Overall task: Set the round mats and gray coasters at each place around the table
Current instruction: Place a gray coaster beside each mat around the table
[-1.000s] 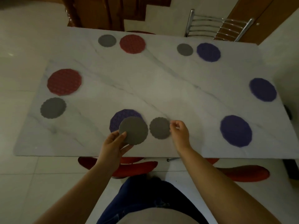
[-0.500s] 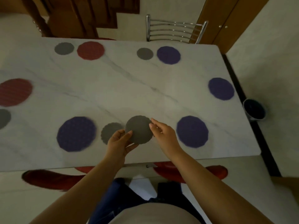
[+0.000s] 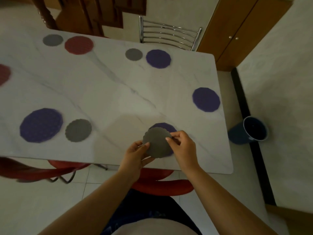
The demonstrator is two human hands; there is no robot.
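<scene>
A gray coaster [image 3: 156, 143] is held between both hands above the near right place of the marble table [image 3: 110, 92]. My left hand [image 3: 135, 155] grips its left edge and my right hand [image 3: 182, 146] pinches its right edge. It covers most of a purple round mat [image 3: 166, 127] lying beneath. To the left lie a purple mat [image 3: 41, 125] and a gray coaster [image 3: 78, 130] side by side. At the far edge sit a gray coaster [image 3: 52, 40] beside a red mat [image 3: 79, 44], and a gray coaster [image 3: 133, 54] beside a purple mat [image 3: 158, 58]. Alone at the right end lies a purple mat [image 3: 206, 99].
A red mat [image 3: 4, 74] shows at the left edge. A metal chair [image 3: 169, 35] stands at the far side, and red chairs [image 3: 160, 184] are tucked under the near edge. A dark bucket [image 3: 250, 130] sits on the floor right of the table.
I have shifted right along the table. The held gray coaster moved from beside the placed coaster to over the near right purple mat, and my right hand now pinches its edge.
</scene>
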